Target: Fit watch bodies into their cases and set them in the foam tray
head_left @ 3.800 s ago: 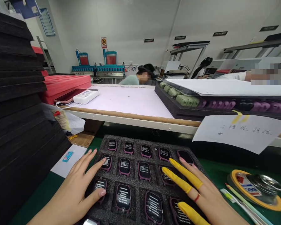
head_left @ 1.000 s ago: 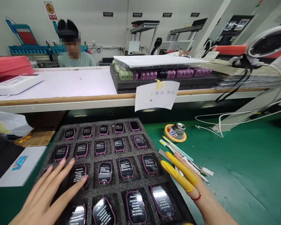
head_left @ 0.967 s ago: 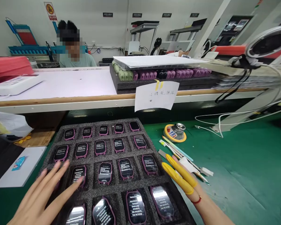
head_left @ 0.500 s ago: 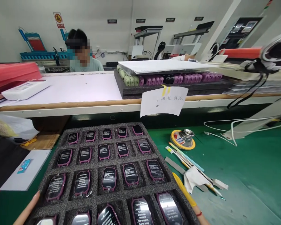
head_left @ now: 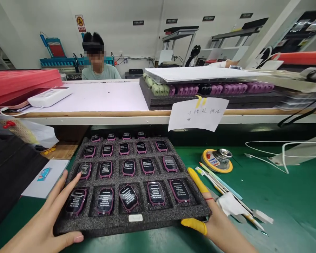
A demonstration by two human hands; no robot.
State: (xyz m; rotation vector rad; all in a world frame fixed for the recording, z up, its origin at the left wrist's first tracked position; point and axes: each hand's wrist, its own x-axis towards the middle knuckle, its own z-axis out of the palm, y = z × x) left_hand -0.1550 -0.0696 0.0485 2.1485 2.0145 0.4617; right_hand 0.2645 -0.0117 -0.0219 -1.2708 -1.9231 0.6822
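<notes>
A dark grey foam tray (head_left: pixel 110 226) lies tilted away from me, its far end under the shelf. Purple-framed smartwatches (head_left: pixel 156 193) sit in its pockets, screens up and lit with small white text. My left hand (head_left: pixel 46 214) grips the tray's near left corner, thumb along the front and fingers over the left side. My right hand (head_left: pixel 212 214) holds the near right corner, with yellow finger cots on its thumb and a finger. A small white label (head_left: pixel 135 218) is on the tray's front edge. The far row of watches is partly hidden beneath the shelf.
The shelf edge (head_left: pixel 116 119) crosses above the tray. To the right are a yellow-rimmed round container (head_left: pixel 209 164), brushes and tools, a white cloth (head_left: pixel 230 203) and a cable (head_left: pixel 285 158). A white board (head_left: pixel 33 186) lies left. Another person (head_left: pixel 101 72) is behind the shelf.
The tray has moved away from me, its far row now partly under the shelf. Both hands have come further into view at its near corners. My view has shifted left.
</notes>
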